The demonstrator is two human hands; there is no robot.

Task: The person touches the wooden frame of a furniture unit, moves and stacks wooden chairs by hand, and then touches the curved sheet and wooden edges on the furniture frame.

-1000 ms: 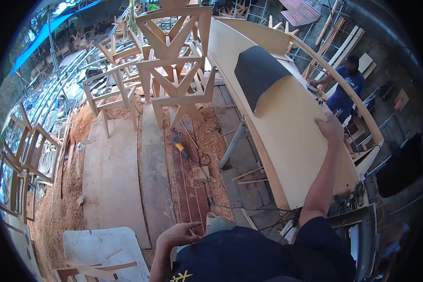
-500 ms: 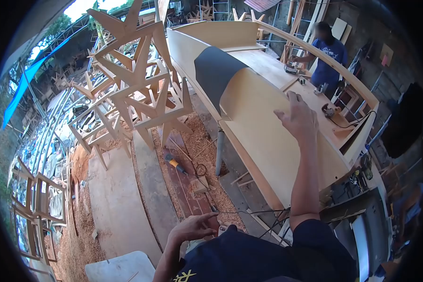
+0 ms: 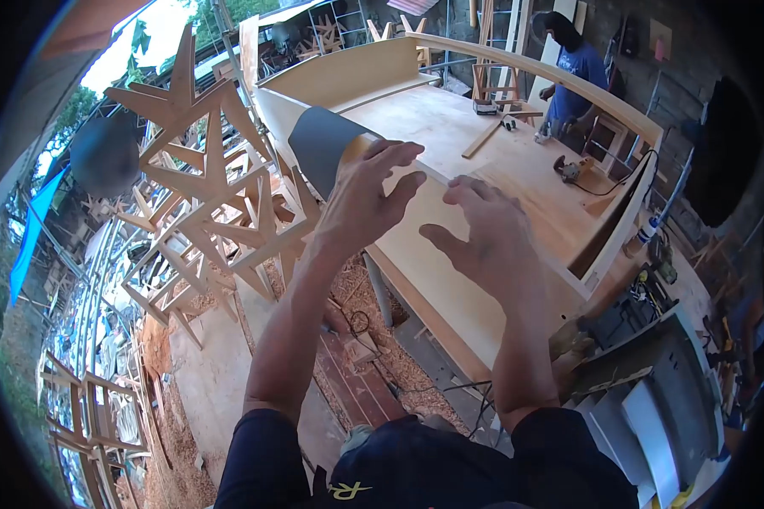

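A long pale wooden panel (image 3: 433, 288) forms the near side of a large wooden frame, and a dark grey sheet (image 3: 321, 148) bends over its top edge at the far end. Beside that sheet, my left hand (image 3: 369, 193) is open, palm toward the right and fingers loosely bent. My right hand (image 3: 486, 233) is also open, over the same panel, thumb apart from the fingers. A gap separates the two hands, and nothing shows in either. Whether they touch the panel's edge I cannot tell.
A co-worker in a blue shirt (image 3: 581, 72) stands across the frame. Power tools, one of them corded (image 3: 571, 170), and a wood strip (image 3: 482, 138) lie on its board. Stacked wooden chair frames (image 3: 204, 187) rise at left. Wood shavings (image 3: 416, 373) cover the ground.
My left hand has risen from near my waist to the panel beside the grey sheet. My right hand has shifted left and slightly down in view. The co-worker stands more upright.
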